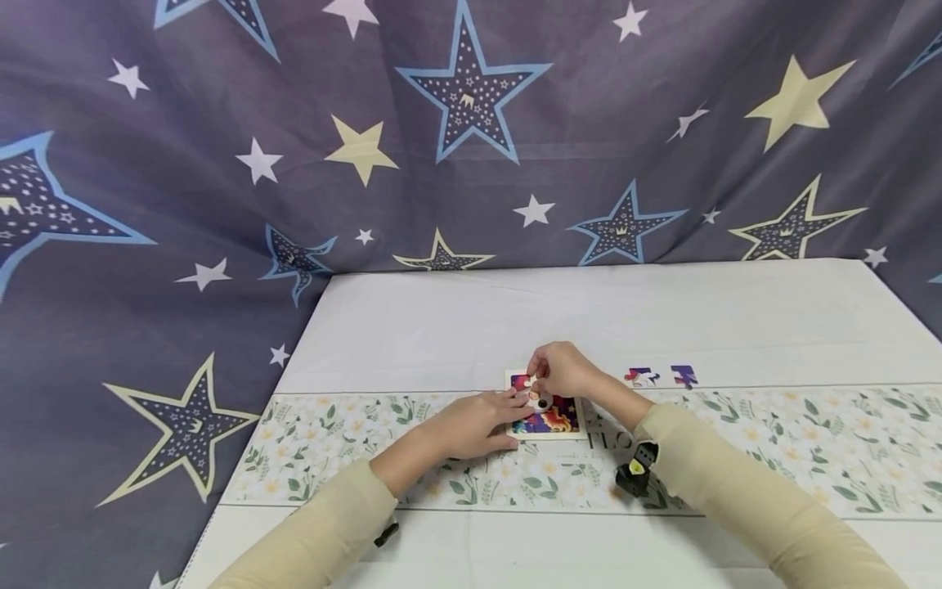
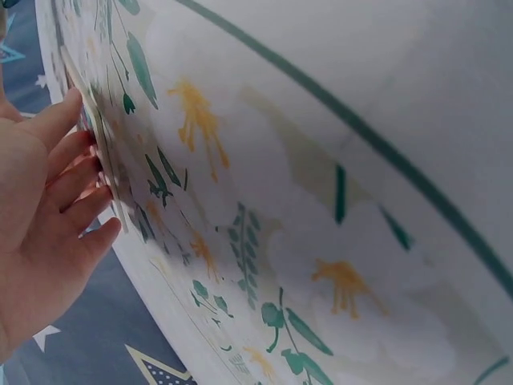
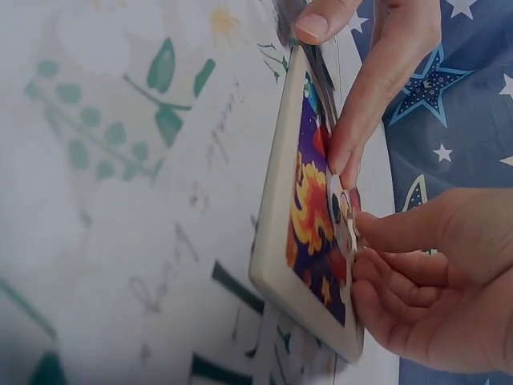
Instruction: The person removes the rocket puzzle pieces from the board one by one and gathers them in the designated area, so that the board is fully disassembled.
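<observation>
Head view: left hand (image 1: 471,424) straight-fingered on puzzle (image 1: 555,420); right hand (image 1: 562,370) tight on piece (image 1: 540,402); "FLO" (image 1: 607,440) on tablecloth (image 1: 412,327)

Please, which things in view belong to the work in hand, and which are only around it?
Belong to the work:
- framed puzzle
- left hand, resting on it
- right hand, fingers at a puzzle piece
- two loose pieces, likely from this puzzle

Only around it:
- flower-patterned table cover
- starry curtain
- black device by the right wrist

Left grip (image 1: 473,424) and right grip (image 1: 565,370) crowd puzzle (image 1: 557,421); table (image 1: 434,327) passable behind
</observation>
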The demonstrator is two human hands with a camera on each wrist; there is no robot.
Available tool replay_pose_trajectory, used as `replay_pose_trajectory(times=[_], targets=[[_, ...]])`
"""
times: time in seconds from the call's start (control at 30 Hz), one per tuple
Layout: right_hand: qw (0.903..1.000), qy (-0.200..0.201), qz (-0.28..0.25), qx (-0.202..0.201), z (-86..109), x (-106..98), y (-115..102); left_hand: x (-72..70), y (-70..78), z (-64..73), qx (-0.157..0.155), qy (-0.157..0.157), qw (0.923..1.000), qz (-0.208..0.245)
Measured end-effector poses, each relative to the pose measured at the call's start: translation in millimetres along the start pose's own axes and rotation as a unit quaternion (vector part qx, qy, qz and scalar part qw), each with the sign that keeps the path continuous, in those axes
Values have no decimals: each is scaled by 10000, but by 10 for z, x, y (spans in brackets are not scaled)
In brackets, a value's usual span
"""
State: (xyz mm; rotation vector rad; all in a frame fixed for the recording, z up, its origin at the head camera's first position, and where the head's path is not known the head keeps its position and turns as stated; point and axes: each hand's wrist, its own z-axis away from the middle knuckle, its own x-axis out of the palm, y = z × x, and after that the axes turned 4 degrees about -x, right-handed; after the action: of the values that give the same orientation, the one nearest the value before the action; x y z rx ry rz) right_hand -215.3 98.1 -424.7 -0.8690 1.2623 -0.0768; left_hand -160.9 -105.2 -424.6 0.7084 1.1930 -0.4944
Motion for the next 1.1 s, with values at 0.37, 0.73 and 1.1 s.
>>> replay_pose_trajectory(times=[0.37,0.73,1.1], targets=[[9997,170,-50,-153,-31,71,-23,-23,24,3,9,-62,10000,-61],[10000,1,-16,-60,-67,106,-53,10,0,0,-45,-76,10000,-38],[9998,176,-22,-80,-65,124,-75,0,1,0,-98,-119,9999,-24]])
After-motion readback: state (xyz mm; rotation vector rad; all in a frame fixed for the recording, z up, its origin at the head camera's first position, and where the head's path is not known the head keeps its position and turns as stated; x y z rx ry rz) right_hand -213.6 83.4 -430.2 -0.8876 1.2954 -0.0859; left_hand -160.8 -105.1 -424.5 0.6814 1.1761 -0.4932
